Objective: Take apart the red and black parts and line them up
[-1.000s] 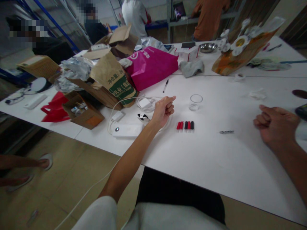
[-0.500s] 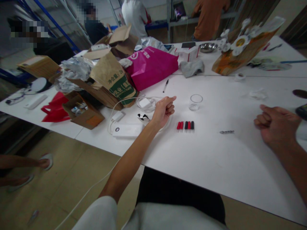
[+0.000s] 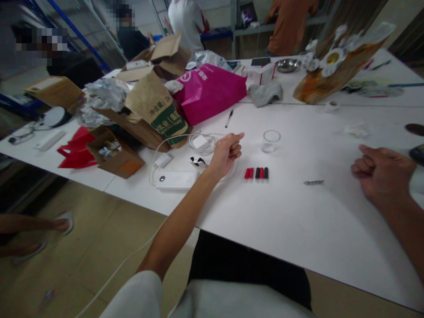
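Note:
My left hand [image 3: 227, 153] is closed above the white table [image 3: 281, 225], its fingers curled and one digit pointing right. Nothing shows in it. Just right of it several red and black capped pieces [image 3: 256, 173] lie in a row. Beyond them are a thin ring [image 3: 272, 135] and a small clear round piece [image 3: 268, 148]. At the right side my right hand [image 3: 380, 172] is also curled closed, with nothing visible in its fingers. A small drill bit [image 3: 313, 182] rests on the table to its left, apart from both hands.
Near my left forearm are a white power bank [image 3: 177, 180] and a coiled white cable [image 3: 202, 144]. Farther back stand a magenta bag [image 3: 213, 92], a brown paper bag [image 3: 159, 110] and a small cardboard box [image 3: 115, 154]. A pen [image 3: 229, 118] lies mid-table. Other people are in the background.

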Motion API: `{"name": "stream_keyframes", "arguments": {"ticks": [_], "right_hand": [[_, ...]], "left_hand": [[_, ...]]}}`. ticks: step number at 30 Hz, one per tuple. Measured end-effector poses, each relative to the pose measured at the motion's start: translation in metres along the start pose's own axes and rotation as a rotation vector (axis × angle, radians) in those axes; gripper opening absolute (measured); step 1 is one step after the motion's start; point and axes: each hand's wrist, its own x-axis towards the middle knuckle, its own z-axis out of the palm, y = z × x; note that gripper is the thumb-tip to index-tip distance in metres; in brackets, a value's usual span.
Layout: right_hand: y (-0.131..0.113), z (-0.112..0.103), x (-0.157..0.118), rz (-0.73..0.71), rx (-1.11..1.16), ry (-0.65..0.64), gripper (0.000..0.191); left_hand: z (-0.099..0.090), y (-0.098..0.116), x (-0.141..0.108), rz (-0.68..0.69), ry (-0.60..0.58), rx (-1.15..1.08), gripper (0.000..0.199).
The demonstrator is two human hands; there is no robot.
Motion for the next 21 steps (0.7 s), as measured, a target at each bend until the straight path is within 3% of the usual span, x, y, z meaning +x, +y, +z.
{"name": "stream_keyframes", "arguments": {"ticks": [3,21], "right_hand": [[0.0013,-0.0013,0.0005,-0.061,-0.004,-0.043,0.073],[-0.0003,0.0008,-0.0019,-0.069,0.002,-0.052,0.075]], "left_hand": [[0.0006,0.0003,-0.0005,0.001,0.002,0.004,0.068],[0.0006,0.0002,-0.0003,-0.008,-0.019,-0.026,0.066]]}}
